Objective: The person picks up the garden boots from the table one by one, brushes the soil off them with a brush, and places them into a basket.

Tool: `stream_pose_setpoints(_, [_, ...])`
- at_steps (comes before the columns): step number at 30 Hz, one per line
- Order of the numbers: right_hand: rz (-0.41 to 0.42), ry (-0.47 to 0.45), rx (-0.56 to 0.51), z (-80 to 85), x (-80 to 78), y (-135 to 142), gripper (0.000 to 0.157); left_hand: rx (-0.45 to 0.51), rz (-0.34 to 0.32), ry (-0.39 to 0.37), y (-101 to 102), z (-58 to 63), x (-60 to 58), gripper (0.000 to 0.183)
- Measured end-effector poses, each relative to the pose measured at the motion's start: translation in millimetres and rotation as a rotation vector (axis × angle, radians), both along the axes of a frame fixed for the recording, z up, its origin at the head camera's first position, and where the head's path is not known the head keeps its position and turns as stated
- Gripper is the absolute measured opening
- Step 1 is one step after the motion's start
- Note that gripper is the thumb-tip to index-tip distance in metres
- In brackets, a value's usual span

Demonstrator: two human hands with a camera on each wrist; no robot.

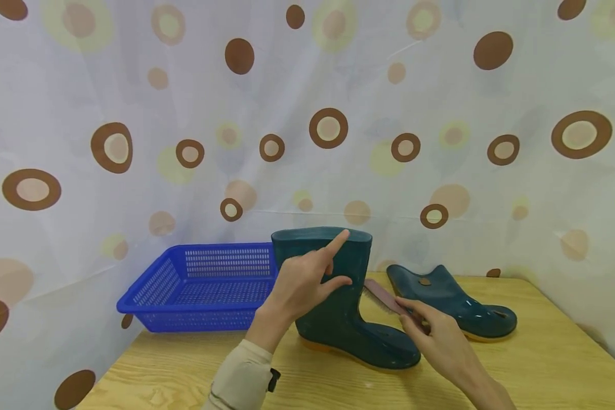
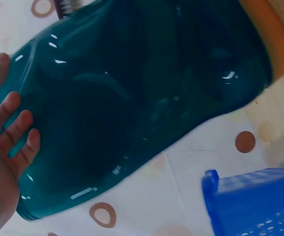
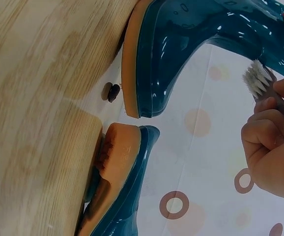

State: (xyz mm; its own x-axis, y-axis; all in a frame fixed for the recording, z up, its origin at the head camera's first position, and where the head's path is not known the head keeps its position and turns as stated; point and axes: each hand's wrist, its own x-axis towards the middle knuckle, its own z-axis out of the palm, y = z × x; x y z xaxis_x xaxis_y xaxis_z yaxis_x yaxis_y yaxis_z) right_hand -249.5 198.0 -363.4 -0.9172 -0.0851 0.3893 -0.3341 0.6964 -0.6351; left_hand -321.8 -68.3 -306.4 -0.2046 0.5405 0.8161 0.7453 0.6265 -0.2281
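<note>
Beside a blue perforated plastic basket (image 1: 200, 320) stands a dark-green rubber boot (image 1: 338, 323), the left hand (image 1: 303, 282) loose-fingered in front of it, the right hand (image 1: 442, 340) gripping a mauve bristle brush (image 1: 382, 294).

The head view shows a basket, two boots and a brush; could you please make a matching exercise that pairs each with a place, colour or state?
Things:
1. Basket
2. Boot nearer the basket
3. Brush
4. Other boot

Places, colours, states:
A. Shaft standing upright
B. Farthest right of the four
C. Blue, with perforated sides
D. Held in the right hand

Pairs: 1-C, 2-A, 3-D, 4-B
</note>
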Motion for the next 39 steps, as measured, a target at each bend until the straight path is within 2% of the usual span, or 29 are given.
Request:
stream_pose_setpoints(2, [0.006,0.003,-0.004,0.0,-0.1,-1,0.036,-0.026,0.022,-0.012,4,4.7,0.3,0.084])
stream_pose_setpoints(8, [0.017,0.036,0.002,-1.8,-1.5,-1,0.035,-0.11,0.081,0.05,8,10.2,-2.6,0.084])
stream_pose_setpoints(13, [0.019,0.067,0.014,-1.2,-1.4,-1,0.034,-0.133,0.065,0.071,5,11.8,-3.9,0.078])
stream_pose_setpoints(20, [0.009,0.07,0.031,-2.1,-0.4,1,0.034,-0.112,0.028,0.193,4,10.5,-8.1,0.065])
stream_pose_setpoints(22, [0.004,0.072,0.038,-3.4,-0.4,1,0.033,-0.116,0.019,0.198,4,9.7,-8.8,0.065])
stream_pose_setpoints(33, [0.038,0.14,0.039,-4.2,0.4,4,0.032,-0.139,-0.097,0.018,5,6.9,-8.7,0.074])
stream_pose_setpoints(36, [0.06,0.175,0.038,-4.4,1.4,5,0.031,-0.127,-0.12,-0.004,5,5.2,-9.0,0.076])
stream_pose_setpoints(39, [0.084,0.204,0.036,-4.2,2.2,7,0.029,-0.099,-0.13,0.007,6,3.0,-10.0,0.077])
